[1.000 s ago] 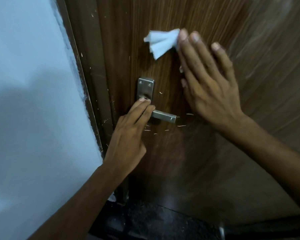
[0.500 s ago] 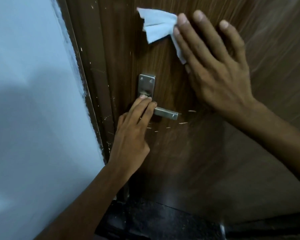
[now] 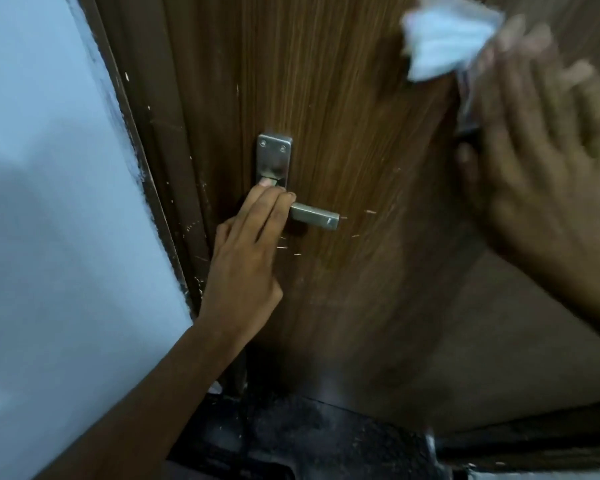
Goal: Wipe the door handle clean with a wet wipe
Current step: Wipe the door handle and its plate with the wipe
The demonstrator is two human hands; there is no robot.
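Note:
A steel lever door handle with a rectangular backplate is fixed to a brown wooden door. My left hand rests on the inner part of the lever, fingers laid over it and fingertips touching the backplate. My right hand is up at the right, blurred, fingers spread flat toward the door. It holds a crumpled white wet wipe, which sticks out to the left of the fingertips near the top edge, well above and right of the handle.
A pale blue wall fills the left side, with the dark door frame between it and the door. Dark speckled floor lies below. Small white scratches mark the wood around the handle.
My right hand and the wipe have swept up and to the right across the door, now blurred. My left hand has stayed on the handle.

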